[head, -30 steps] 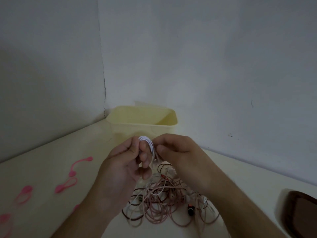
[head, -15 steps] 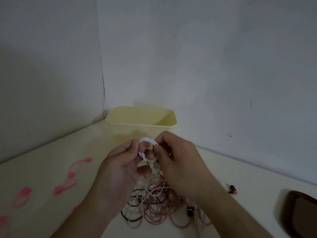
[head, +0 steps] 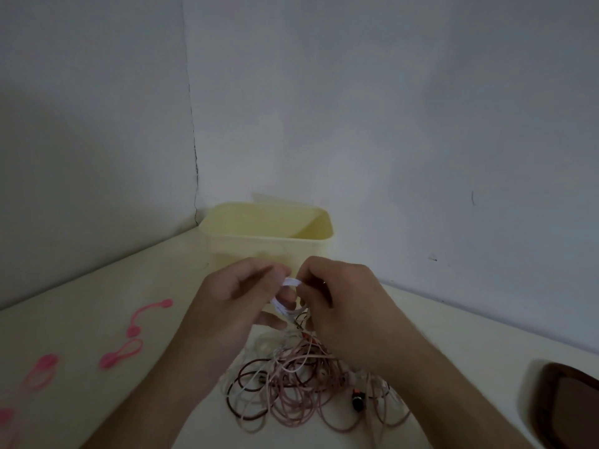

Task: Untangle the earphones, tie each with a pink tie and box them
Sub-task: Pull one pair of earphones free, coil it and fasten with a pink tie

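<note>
Four pink ties [head: 121, 353] lie left, bare tabletop [head: 81, 306] around them. I see left hand [head: 233, 306] and right hand [head: 343, 306] pinching white earphone coil [head: 289, 296] above tangled earphones [head: 301, 387]; yellow box [head: 265, 241] behind, open-topped. Dark tray [head: 567, 403] at right edge.

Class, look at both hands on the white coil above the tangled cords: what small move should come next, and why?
Probably the left hand should keep its grip on the white coil while the right hand draws the trailing end free of the tangled cords. The coil looks not yet tied, its cord seems to run down into the pile, and the pink ties lie untouched to the left.
</note>
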A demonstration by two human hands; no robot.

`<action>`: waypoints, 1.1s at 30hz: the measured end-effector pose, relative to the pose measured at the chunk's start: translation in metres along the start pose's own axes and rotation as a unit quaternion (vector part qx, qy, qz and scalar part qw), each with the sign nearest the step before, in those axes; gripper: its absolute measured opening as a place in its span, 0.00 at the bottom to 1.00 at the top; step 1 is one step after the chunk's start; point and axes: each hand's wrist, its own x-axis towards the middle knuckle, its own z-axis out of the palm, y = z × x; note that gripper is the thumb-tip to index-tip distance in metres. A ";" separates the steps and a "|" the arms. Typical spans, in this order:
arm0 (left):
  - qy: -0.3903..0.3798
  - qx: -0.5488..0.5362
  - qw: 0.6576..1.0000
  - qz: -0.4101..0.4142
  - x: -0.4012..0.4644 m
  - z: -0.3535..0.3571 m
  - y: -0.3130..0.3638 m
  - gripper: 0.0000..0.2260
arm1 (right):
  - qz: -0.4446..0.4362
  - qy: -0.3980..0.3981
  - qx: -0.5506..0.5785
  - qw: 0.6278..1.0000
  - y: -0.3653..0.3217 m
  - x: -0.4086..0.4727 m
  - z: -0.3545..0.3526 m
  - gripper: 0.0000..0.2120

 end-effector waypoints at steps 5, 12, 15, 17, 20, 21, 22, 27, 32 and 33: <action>-0.047 0.087 0.994 0.039 0.003 -0.010 -0.004 0.06 | -0.004 -0.026 -0.022 0.999 0.000 0.000 0.006 0.07; 0.084 -0.024 0.996 0.033 -0.012 -0.014 -0.010 0.04 | 0.045 -0.003 0.151 0.988 -0.010 -0.003 0.013 0.07; 0.074 -0.046 0.996 -0.001 -0.018 -0.022 -0.012 0.04 | 0.043 0.014 0.140 0.989 -0.015 -0.004 0.020 0.08; 0.049 -0.020 0.999 -0.009 -0.020 -0.028 -0.012 0.04 | 0.032 0.010 0.093 0.995 -0.017 -0.004 0.025 0.09; 0.023 0.001 1.000 -0.013 -0.022 -0.033 -0.014 0.06 | 0.045 -0.007 0.046 0.998 -0.018 -0.005 0.032 0.09; 0.027 0.007 1.000 -0.008 -0.022 -0.033 -0.016 0.06 | 0.050 -0.011 0.038 0.998 -0.018 -0.006 0.032 0.08; 0.035 0.013 0.999 -0.002 -0.023 -0.035 -0.018 0.06 | 0.054 -0.020 0.040 0.998 -0.020 -0.006 0.034 0.08; 0.110 0.026 0.994 0.008 -0.019 -0.047 -0.017 0.03 | 0.089 -0.023 0.175 0.980 -0.026 -0.007 0.036 0.09; 0.229 0.056 0.971 0.038 0.000 -0.096 -0.013 0.07 | 0.082 0.011 0.106 0.991 -0.042 0.007 0.054 0.15; 0.248 0.084 0.964 0.046 0.002 -0.103 -0.013 0.08 | 0.069 -0.029 0.066 0.995 -0.050 0.016 0.063 0.17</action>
